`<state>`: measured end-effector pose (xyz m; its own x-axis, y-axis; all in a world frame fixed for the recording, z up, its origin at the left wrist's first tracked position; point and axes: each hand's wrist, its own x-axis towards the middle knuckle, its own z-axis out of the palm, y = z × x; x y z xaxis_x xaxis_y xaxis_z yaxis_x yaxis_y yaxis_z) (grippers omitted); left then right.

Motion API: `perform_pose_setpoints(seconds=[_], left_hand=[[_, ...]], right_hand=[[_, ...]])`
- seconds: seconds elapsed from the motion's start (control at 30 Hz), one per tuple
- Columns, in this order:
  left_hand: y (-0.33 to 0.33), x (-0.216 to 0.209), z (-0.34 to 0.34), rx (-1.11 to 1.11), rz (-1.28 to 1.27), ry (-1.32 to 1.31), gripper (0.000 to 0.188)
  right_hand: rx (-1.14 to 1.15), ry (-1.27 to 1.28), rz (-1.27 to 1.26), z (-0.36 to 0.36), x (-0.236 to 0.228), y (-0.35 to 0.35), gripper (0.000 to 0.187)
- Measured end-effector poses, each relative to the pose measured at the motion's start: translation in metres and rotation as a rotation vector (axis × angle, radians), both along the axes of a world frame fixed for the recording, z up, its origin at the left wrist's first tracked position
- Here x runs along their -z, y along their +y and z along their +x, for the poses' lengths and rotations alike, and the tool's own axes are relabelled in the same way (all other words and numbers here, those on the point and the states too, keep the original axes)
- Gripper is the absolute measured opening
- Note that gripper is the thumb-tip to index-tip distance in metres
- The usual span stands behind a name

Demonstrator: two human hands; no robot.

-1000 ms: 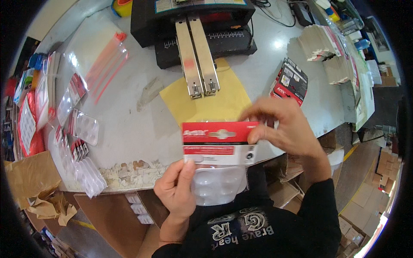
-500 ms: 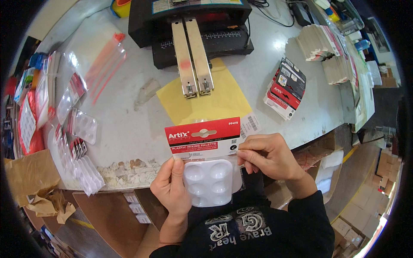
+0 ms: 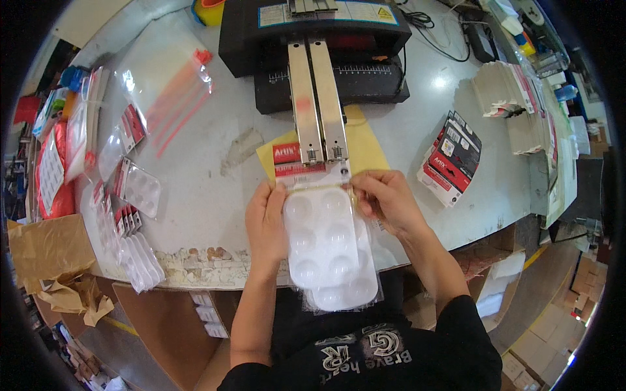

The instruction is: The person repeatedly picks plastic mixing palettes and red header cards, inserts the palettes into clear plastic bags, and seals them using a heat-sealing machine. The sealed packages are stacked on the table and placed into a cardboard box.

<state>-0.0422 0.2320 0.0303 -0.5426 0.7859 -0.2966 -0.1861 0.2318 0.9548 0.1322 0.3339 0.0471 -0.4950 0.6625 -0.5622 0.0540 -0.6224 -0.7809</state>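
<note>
A red, black and white header card (image 3: 285,155) lies partly beneath two metal arms (image 3: 317,104) of a black stapling machine (image 3: 241,39). Below the card hangs a white mixing palette (image 3: 321,238) with round wells; a second white palette (image 3: 355,292) in clear plastic shows under it. My left hand (image 3: 266,218) pinches the card's lower left corner, thumb on top. At the opposite corner, my right hand (image 3: 381,199) grips the card's edge between thumb and curled fingers. The arms cover the middle of the card.
Stacks of header cards (image 3: 450,159) sit to the right, with more bundles (image 3: 502,98) farther back. Packed palettes (image 3: 140,254) and clear bags (image 3: 163,58) lie at the left. Yellow paper (image 3: 368,140) is under the machine's arms. Brown paper (image 3: 52,254) hangs off the left edge.
Both hands have moved forward, away from my body, carrying the card from in front of the metal arms to beneath them. The second palette now shows more below the first.
</note>
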Motion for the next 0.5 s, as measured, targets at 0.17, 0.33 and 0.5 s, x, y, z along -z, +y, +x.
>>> perform_pose_setpoints(seconds=[0.17,0.33,0.5], left_hand=[[0.011,0.009,-0.003,-0.001,0.042,-0.024,0.027],[0.005,0.017,-0.006,0.017,0.022,-0.052,0.026],[-0.047,-0.012,-0.071,-0.134,-0.086,-0.102,0.025]], right_hand=[[0.102,0.052,0.040,-0.006,0.015,0.005,0.019],[-0.021,-0.259,0.663,0.002,0.016,0.008,0.014],[0.224,-1.014,1.336,0.092,-0.013,0.052,0.028]])
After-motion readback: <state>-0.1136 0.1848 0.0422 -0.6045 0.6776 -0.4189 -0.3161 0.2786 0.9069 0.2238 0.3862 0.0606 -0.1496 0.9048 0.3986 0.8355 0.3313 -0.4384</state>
